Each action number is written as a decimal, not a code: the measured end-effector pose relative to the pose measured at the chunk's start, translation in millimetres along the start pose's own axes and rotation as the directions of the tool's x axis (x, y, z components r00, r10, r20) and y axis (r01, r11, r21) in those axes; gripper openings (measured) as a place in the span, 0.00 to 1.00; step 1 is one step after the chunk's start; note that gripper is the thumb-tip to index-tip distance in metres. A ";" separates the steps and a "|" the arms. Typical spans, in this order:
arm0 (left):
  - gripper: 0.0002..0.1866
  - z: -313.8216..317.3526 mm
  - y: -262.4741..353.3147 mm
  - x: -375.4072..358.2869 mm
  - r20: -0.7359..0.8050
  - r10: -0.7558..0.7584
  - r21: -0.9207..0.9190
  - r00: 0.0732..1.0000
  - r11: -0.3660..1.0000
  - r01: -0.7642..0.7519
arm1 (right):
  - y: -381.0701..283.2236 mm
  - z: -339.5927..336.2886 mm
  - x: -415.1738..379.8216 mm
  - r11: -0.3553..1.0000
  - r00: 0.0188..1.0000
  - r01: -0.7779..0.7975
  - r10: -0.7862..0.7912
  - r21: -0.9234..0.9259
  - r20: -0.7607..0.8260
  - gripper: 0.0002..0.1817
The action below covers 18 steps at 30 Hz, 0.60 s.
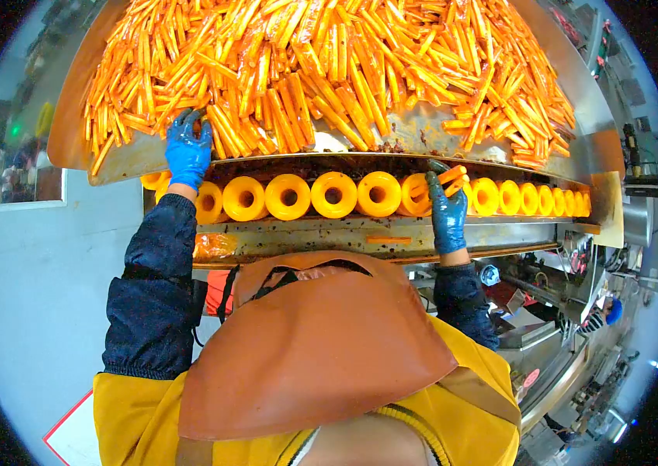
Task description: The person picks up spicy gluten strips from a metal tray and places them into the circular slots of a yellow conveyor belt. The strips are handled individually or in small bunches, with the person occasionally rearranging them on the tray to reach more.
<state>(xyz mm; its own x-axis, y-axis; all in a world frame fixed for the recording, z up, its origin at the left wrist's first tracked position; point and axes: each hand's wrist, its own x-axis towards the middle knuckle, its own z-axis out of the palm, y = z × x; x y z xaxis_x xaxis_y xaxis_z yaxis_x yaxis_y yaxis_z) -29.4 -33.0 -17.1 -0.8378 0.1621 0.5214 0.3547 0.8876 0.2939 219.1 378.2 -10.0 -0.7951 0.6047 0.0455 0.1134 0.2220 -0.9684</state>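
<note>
nearest, brown apron (317,349): just this side of the metal ledge (329,238).
yellow rings (272,197): side by side in a row, probably so their openings face the person.
right hand (447,221): grip closed on a few orange sticks (453,180), which lie at the fingertips, over the rings.
left hand (187,155): at the pile's near edge; cannot tell whether it pinches anything.
stick pile (329,62): beyond the grip, on a metal tray (142,154), likely for easy reach.

Looks pale blue on the wall (41,287) left of the counter (414,128), with a window (22,167) beside its far end; grows crowded to the right, with metal equipment (529,335) and bright lights (657,365).
</note>
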 end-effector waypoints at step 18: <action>0.15 2.6 -7.4 -1.2 0.059 -0.001 -0.027 0.998 1.000 0.003 | -7.0 4.0 -49.0 0.718 0.884 0.446 -0.256 -0.535 0.392 0.16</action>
<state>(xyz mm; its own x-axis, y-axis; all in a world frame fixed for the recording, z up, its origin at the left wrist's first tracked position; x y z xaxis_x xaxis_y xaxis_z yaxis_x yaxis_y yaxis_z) -32.1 -38.7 -21.9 -0.8614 0.1865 0.4725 0.3636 0.8760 0.3170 254.8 344.0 -6.5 -0.9651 0.1776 0.1925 0.0458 0.8381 -0.5435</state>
